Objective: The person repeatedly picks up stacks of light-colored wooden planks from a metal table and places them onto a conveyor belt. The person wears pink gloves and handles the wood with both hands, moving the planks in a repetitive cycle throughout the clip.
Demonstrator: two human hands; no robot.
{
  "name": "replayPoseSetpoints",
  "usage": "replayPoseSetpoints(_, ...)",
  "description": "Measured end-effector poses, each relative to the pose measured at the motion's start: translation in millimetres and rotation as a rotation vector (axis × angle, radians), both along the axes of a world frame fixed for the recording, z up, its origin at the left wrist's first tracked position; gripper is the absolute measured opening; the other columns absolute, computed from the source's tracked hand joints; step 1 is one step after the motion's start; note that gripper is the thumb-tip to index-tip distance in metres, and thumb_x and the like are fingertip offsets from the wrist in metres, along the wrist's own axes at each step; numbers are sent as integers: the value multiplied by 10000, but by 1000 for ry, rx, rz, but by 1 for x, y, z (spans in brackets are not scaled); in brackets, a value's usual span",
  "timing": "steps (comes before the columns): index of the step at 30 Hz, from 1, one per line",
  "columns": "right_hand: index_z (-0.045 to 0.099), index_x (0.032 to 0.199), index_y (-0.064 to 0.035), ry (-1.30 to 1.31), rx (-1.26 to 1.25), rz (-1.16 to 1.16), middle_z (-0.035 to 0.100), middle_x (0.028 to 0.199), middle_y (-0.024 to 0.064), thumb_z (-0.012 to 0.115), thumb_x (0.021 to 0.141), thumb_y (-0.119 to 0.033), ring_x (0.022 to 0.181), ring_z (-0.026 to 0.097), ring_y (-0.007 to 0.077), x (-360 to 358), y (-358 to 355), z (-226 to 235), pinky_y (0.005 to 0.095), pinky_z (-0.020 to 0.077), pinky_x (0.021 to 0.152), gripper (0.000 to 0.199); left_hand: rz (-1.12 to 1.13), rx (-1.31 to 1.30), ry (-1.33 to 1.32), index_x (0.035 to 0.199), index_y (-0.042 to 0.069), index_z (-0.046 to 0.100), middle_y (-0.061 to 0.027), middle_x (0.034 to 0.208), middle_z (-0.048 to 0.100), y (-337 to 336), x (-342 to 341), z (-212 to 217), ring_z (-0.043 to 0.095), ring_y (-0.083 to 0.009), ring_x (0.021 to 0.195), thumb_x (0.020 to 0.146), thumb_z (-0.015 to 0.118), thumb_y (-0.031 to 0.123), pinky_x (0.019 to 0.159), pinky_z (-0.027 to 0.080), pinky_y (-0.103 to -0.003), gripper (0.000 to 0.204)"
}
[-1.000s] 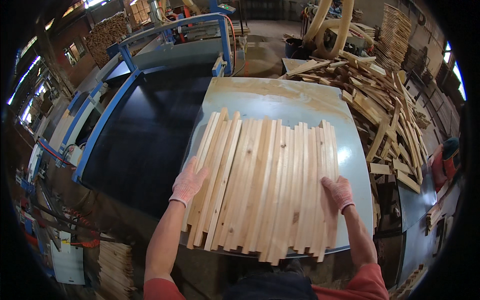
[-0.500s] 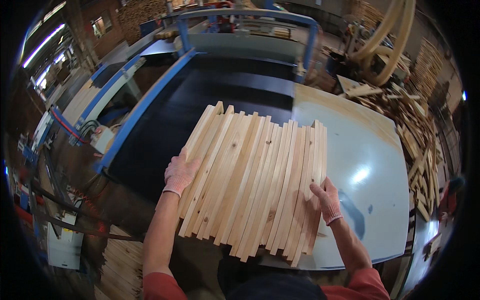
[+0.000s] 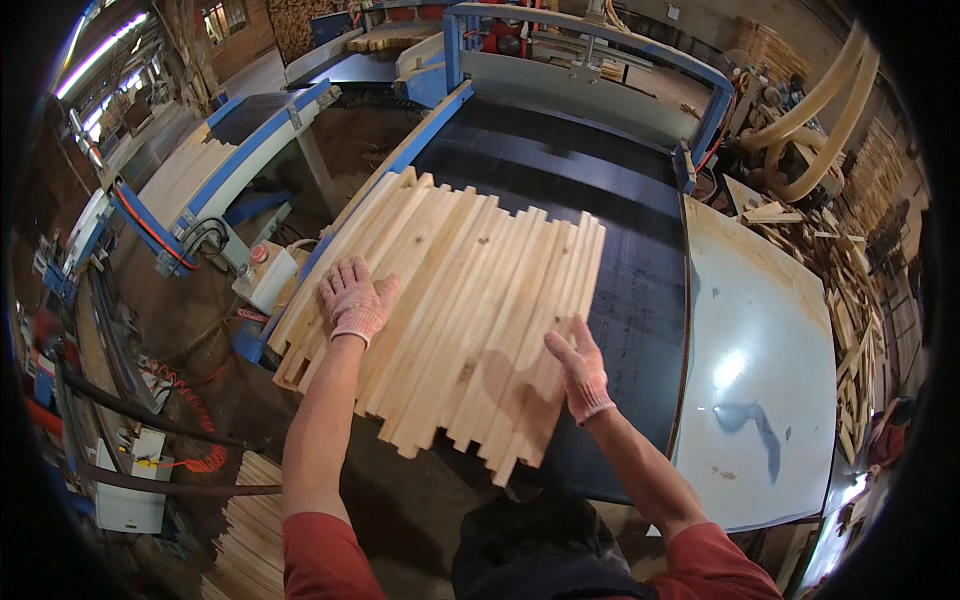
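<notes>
Slats (image 3: 455, 310): pale wood strips, laid side by side as one sheet, resting on the black belt (image 3: 600, 200) of a blue-framed machine (image 3: 590, 40), near-left edge overhanging. Left hand (image 3: 352, 300): gloved, flat on the sheet's left side, fingers spread wide. Right hand (image 3: 578, 368): gloved, flat on the near-right corner, fingers spread. Grey bench (image 3: 770, 340): right of belt. Offcuts (image 3: 850, 290): far right.

Both arms outstretched; left hand (image 3: 354, 303) flat, fingers spread; right hand (image 3: 579, 372) flat, palm down.
</notes>
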State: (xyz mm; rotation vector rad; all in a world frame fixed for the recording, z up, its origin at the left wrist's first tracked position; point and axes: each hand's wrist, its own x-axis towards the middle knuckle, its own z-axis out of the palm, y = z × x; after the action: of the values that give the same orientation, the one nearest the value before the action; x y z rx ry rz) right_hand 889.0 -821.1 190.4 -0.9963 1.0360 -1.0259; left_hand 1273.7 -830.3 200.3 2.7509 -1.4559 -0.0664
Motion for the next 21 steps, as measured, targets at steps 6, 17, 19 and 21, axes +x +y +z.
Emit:
replayPoseSetpoints(6, 240, 1675, 79, 129, -39, 71, 303, 1740, 265, 765, 1007, -330, 1616, 306, 351, -10, -4, -2, 406, 266, 1308, 943, -205, -184, 160, 1654, 11, 363, -274, 1721, 325, 55, -43, 3, 244, -434, 1617, 1052, 520, 581, 1327, 136, -537, 843)
replayPoseSetpoints(17, 224, 1705, 18, -65, -199, 32, 469, 1658, 190, 573, 1095, -85, 1537, 435, 273, -51, 174, -60, 399, 315, 1281, 710, 577, -1180, 1375, 1250, 23, 753, -6, 1102, 742, 457, -204, -158, 649, -93, 930, 1058, 704, 146, 857, 547, -272, 233)
replayPoseSetpoints(19, 250, 1705, 0, -104, -282, 86, 469, 1661, 182, 570, 1093, -61, 1539, 437, 272, -61, 215, -72, 400, 315, 1282, 693, 721, -594, 1081, 1147, 50, 781, 11, 939, 705, 536, -218, -230, 598, -71, 814, 1009, 757, 309, 752, 499, -262, 295)
replayPoseSetpoints(21, 278, 1704, -19, -131, -260, 197, 474, 1660, 170, 559, 1098, -60, 1535, 443, 255, -70, 253, -94, 394, 309, 1285, 670, 1129, -592, 1335, 1063, 82, 783, 15, 762, 603, 622, -246, -287, 534, -137, 651, 987, 739, 352, 602, 445, -355, 284)
